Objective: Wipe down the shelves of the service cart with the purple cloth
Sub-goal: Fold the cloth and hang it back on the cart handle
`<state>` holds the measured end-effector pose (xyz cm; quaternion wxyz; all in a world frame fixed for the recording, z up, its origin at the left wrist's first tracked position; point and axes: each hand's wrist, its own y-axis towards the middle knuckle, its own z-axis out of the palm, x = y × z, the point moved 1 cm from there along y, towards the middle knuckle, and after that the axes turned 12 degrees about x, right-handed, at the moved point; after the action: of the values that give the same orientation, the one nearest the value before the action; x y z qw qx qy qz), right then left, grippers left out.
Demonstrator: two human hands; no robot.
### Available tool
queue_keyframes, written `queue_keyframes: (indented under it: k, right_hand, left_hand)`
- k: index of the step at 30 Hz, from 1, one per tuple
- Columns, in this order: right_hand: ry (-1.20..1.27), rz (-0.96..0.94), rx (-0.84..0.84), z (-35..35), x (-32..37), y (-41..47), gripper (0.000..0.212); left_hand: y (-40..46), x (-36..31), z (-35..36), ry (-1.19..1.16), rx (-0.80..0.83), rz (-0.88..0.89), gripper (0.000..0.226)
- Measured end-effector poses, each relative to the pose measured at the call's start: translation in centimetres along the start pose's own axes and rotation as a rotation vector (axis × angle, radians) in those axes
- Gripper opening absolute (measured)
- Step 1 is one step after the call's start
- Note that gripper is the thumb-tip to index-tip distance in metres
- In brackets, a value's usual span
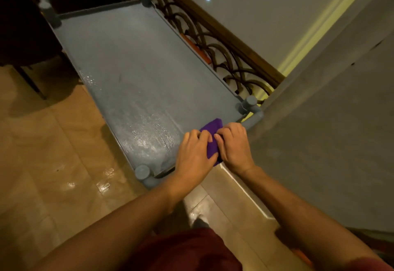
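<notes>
The grey-blue service cart (132, 61) stretches away from me, its top shelf wet and streaked near the close end. A folded purple cloth (213, 127) lies at the shelf's near right edge. My left hand (195, 155) and my right hand (234, 147) sit side by side on it, fingers curled over the cloth and pressing it to the shelf. Most of the cloth is hidden under both hands. The lower shelves are out of sight.
A wooden handrail with dark wrought-iron scrollwork (213, 42) runs along the cart's right side. A grey wall (330, 121) stands close on the right. Dark chair legs (32, 78) are at the left. Glossy beige tile floor (53, 164) surrounds the cart.
</notes>
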<state>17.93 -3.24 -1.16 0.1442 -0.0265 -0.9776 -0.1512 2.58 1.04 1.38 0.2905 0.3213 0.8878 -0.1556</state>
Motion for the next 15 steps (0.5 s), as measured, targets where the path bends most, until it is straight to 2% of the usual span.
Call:
queue_keyframes:
  k: [2, 5, 7, 9, 12, 15]
  right_hand:
    - [0.034, -0.088, -0.008, -0.6, -1.3, -0.3, 0.033]
    - [0.003, -0.172, 0.144, -1.3, -4.3, -2.0, 0.033]
    - [-0.033, -0.195, 0.244, -1.4, -5.5, -2.8, 0.041]
    - [-0.05, -0.26, 0.333, -1.7, -5.8, -2.4, 0.057]
    - [-0.075, -0.409, 0.55, -2.7, -5.9, -0.3, 0.082]
    - [-0.156, -0.417, 0.689, -3.5, -5.0, 1.8, 0.086]
  left_hand:
    - [-0.7, -0.7, 0.2, 0.027, -0.061, 0.028, 0.041]
    - [-0.9, -1.5, 1.1, 0.127, -0.178, 0.0, 0.049]
    - [-0.9, -1.6, 1.9, 0.174, -0.095, -0.057, 0.057]
    - [-0.9, -1.3, 2.2, 0.089, -0.005, -0.108, 0.064]
    - [-0.8, -0.7, 1.9, 0.159, 0.038, -0.13, 0.077]
    - [0.0, -0.6, 1.5, 0.215, 0.137, -0.194, 0.083]
